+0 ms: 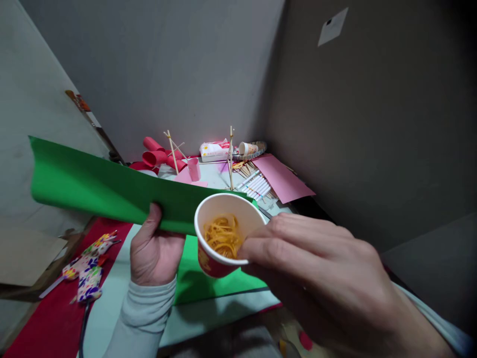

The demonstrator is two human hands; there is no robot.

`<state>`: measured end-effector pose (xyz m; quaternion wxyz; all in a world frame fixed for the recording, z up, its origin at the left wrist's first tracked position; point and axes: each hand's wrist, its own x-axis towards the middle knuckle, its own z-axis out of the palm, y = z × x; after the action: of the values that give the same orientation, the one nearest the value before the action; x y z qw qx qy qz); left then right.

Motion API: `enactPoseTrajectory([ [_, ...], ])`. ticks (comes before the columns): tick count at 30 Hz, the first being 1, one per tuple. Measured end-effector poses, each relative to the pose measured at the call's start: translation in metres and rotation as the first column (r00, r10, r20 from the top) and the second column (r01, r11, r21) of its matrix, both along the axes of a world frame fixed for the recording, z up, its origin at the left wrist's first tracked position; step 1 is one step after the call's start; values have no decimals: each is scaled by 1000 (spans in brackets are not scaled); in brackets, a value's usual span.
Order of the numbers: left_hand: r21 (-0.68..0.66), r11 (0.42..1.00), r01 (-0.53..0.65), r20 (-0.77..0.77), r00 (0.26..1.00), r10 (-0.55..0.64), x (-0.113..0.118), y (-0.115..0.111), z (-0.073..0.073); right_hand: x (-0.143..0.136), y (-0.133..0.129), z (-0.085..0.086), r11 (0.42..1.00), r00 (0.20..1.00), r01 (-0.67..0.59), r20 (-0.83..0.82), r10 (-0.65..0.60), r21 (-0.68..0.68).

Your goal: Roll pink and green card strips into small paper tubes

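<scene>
A curled green sheet point(97, 181) is held by its lower edge in my left hand point(158, 248), the thumb in front of it. In front of that sheet is a white-rimmed paper cup point(214, 268) with a red outside, tilted so that its inside shows. Yellow-brown rubber bands point(222, 236) lie in the cup. My right hand point(316, 268) is closed on the cup's right rim, its fingertips partly inside. Beneath the cup, another green sheet point(219, 288) lies flat on the table.
Farther back are red paper rolls point(154, 158), upright stick frames point(231, 159), a tissue pack point(215, 151), white markers point(257, 186) and pink paper point(285, 179). Patterned pieces point(89, 281) lie on the red cloth point(44, 318) at left. Walls stand behind and at right.
</scene>
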<state>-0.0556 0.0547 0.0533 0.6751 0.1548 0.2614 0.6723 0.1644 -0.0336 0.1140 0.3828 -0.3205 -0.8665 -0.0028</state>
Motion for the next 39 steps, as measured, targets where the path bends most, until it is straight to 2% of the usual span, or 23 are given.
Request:
enactPoseTrajectory([
  [2, -45, 989, -140, 61, 988, 143, 7, -1, 5, 4, 5, 2, 999, 1000, -14, -3, 14, -35],
  [4, -54, 979, -195, 91, 976, 199, 13, -1, 9, 7, 9, 5, 998, 1000, -8, -8, 8, -55],
  [8, -57, 988, -147, 99, 983, 152, 17, -2, 13, 8, 16, 8, 998, 999, 4, -53, -7, -60],
  [12, -55, 988, -147, 85, 985, 151, 17, -2, 15, 9, 25, 8, 998, 995, 15, -95, -20, -55],
  [19, -62, 990, -127, 22, 991, 129, 16, 1, 9, 10, 35, 3, 998, 995, 53, -79, -56, -38],
  [25, -119, 982, -144, -6, 990, 144, 12, 3, 6, 10, 33, 7, 997, 996, 14, -90, -21, -81],
  [28, -178, 974, -142, -58, 989, 133, 2, 0, 2, 14, 40, 12, 996, 982, 84, -167, -90, -39],
  [30, -222, 964, -150, -99, 986, 131, -8, -5, -2, 15, 56, 12, 987, 969, 163, -188, -157, 14],
  [32, -267, 949, -165, -156, 980, 127, -17, -11, -7, 13, 83, 9, 978, 973, 199, -134, -190, 55],
  [34, -301, 939, -166, -205, 973, 107, -25, -17, -13, 6, 120, 1, 971, 971, 238, -17, -238, -19],
  [36, -337, 926, -171, -258, 962, 84, -31, -22, -18, -5, 159, -10, 932, 921, 355, 201, -335, -74],
  [39, -393, 910, -129, -259, 966, 25, -36, -27, -22, -24, 214, -28, 907, 878, 407, 320, -355, -110],
])
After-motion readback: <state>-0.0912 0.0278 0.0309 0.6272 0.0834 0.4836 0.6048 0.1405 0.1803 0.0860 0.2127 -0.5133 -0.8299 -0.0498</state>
